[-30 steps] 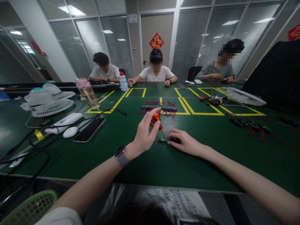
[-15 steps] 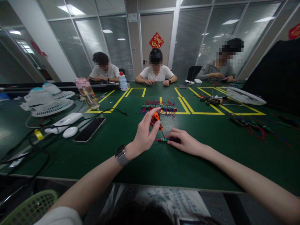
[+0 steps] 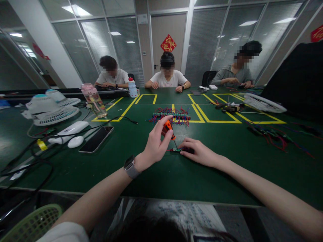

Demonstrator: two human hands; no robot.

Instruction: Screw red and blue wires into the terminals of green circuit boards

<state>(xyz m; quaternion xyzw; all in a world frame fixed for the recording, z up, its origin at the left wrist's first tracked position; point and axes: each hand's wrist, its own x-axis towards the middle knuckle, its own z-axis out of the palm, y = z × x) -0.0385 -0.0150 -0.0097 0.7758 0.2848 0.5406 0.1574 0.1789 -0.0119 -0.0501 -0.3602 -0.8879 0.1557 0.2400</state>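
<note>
While the L hand, just L of ctr frame, has its thumb and fingers closed round the orange-and-black handle of a screwdriver, the R hand, just R of ctr, pins a small green circuit board to the table. Board's slightly below ctr; R fingertips pinch its right end, red wire sticks out left. Screwdriver's tilted, shaft running down to board nr R fingertips; can't tell if tip touches. Dark patch under R hand too unclear to ID.

Just above L hand, nr ctr: row of wired boards, red + blue leads both sides. Phone lies mid-left, next to white mouse; pink-lidded bottle stands further up. Pliers mid-right. Co-worker w/ headgear sits upper ctr, behind table.
</note>
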